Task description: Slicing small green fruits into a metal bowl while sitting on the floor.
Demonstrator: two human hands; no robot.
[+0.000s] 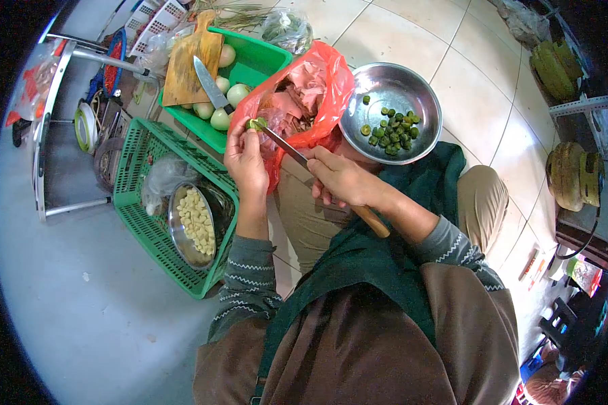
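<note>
A small green citrus fruit [256,124] is pinched in the fingertips of my left hand [247,157]. My right hand [342,177] grips a long knife [289,148] with a wooden handle; the blade's tip touches the fruit. Below it lies an open red plastic bag [334,91] holding pink wrappings and brownish scraps. To the right, a round steel bowl [395,73] contains several small green citrus fruits [392,132], some cut. At upper left, a wooden cutting board [185,71] and a second knife [210,83] rest on a green basin [253,61] with onions [238,94].
A green plastic basket [157,238] at left holds a metal bowl of peeled garlic cloves [196,220] and a plastic bag [167,174]. A metal rack [45,131] stands farther left. Gas cylinders [573,174] are at the right, past the tiled floor.
</note>
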